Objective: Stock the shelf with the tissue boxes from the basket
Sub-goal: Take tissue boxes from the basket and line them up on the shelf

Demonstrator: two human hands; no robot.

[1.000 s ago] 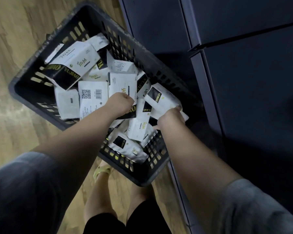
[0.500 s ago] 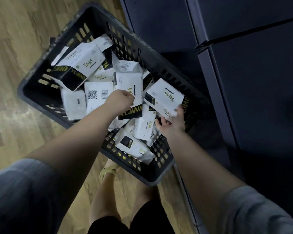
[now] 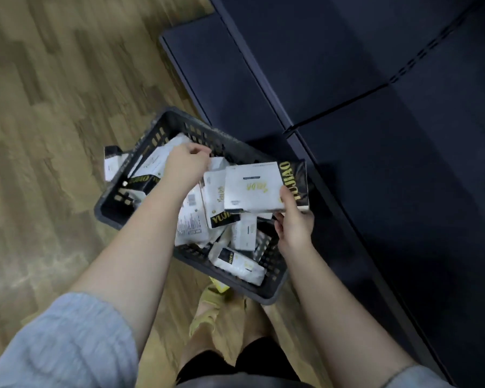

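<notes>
Tissue boxes [image 3: 237, 264] are lying jumbled in the basket [image 3: 266, 296]; at its right edge the right hand [image 3: 293, 222] is pinching one lifted tissue box [image 3: 259, 187], thumb on top, its long axis running towards the shelf [image 3: 375, 169] just beyond; over the far corner the left hand [image 3: 186, 165] is hovering, fingers curled, any hold hidden.

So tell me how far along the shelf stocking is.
Done: nothing visibly; the dark shelf shows no boxes on the part in view. In hand: the right hand holds one tissue box above the basket; the left hand reaches among the packs. Left: many tissue packs lie in the basket, one on the floor beside it.
</notes>
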